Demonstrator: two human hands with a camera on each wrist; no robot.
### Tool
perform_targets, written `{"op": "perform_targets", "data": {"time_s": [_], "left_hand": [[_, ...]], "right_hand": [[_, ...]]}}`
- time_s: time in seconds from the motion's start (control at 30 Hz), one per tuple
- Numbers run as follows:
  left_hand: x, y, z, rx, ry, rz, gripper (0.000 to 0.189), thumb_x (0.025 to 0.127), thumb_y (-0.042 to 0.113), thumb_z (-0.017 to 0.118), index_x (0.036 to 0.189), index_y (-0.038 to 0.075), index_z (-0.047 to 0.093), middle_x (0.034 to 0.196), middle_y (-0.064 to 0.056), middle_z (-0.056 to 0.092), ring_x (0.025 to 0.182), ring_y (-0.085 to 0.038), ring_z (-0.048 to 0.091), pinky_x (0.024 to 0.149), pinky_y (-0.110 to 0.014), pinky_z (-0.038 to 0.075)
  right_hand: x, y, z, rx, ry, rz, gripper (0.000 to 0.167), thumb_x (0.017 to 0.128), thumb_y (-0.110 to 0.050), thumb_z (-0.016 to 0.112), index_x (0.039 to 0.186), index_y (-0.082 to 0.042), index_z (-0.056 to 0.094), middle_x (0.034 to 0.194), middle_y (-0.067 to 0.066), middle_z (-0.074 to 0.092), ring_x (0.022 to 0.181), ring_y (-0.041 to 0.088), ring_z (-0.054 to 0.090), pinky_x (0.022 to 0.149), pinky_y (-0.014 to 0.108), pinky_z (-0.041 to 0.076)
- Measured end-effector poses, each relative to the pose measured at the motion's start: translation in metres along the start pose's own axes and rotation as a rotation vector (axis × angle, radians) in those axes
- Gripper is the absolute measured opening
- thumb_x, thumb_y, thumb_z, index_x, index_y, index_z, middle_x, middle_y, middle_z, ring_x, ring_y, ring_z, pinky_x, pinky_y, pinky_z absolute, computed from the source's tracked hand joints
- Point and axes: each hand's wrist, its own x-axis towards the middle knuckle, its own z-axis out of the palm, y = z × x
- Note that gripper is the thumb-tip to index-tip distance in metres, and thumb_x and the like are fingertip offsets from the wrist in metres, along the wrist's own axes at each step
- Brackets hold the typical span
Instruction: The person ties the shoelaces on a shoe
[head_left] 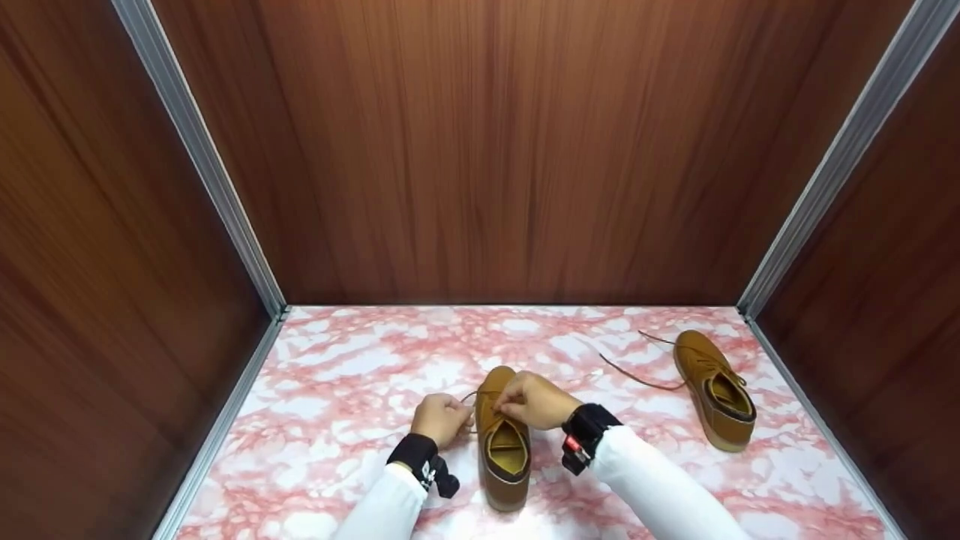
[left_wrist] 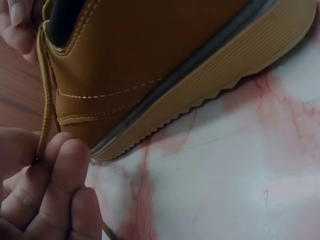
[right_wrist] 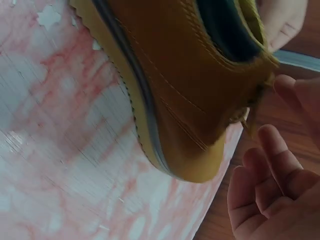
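A brown lace-up shoe stands upright on the tabletop, toe pointing away from me, between both hands. At its left side my left hand pinches a shoelace between thumb and fingers; the lace runs taut up to the shoe's opening. My right hand is over the lacing on the shoe's upper. In the right wrist view, its thumb and forefinger are apart beside the lacing, the thumb tip close to the shoe's tongue edge. Whether that thumb touches the lace is unclear.
A second brown shoe stands at the right, its loose lace trailing leftward over the pink-and-white marbled tabletop. Wood-grain panels with metal corner strips enclose the back and sides.
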Motion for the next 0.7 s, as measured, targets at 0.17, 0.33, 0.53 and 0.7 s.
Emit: {"op": "perform_targets", "data": {"time_s": [0.17,0.33,0.53,0.7], "left_hand": [[-0.001,0.002,-0.001,-0.012,-0.009,0.001,0.022,0.092,0.02,0.073,0.079,0.003,0.076,0.073,-0.012,0.077,0.06,-0.017,0.071,0.053,-0.023,0.052],[0.0,0.003,0.0,-0.023,-0.01,0.002,0.018,0.092,0.019,0.073,0.08,0.005,0.075,0.073,-0.009,0.078,0.062,-0.018,0.072,0.054,-0.023,0.052],[0.002,0.004,0.003,-0.107,-0.031,-0.04,0.017,0.094,0.016,0.072,0.086,0.001,0.074,0.079,-0.014,0.079,0.065,-0.019,0.074,0.053,-0.024,0.054],[0.003,0.004,0.004,-0.146,-0.033,-0.048,0.014,0.094,0.016,0.072,0.087,0.004,0.069,0.076,-0.013,0.078,0.064,-0.019,0.073,0.052,-0.025,0.055]], "right_hand": [[-0.002,-0.001,0.006,-0.011,-0.07,0.023,0.012,0.096,-0.017,0.072,0.103,-0.015,0.082,0.119,0.01,0.067,0.116,0.026,0.059,0.103,0.044,0.048],[-0.003,0.001,0.011,0.029,-0.097,0.035,0.011,0.096,-0.019,0.073,0.103,-0.014,0.08,0.133,0.02,0.063,0.13,0.036,0.056,0.114,0.058,0.044],[-0.002,0.003,0.013,0.09,-0.09,0.018,0.011,0.09,-0.019,0.081,0.091,-0.011,0.074,0.115,0.012,0.068,0.113,0.023,0.06,0.105,0.037,0.049],[0.0,0.004,0.014,0.114,-0.083,0.01,0.021,0.088,-0.022,0.083,0.083,-0.009,0.067,0.088,0.001,0.064,0.089,0.006,0.051,0.083,0.021,0.043]]}}
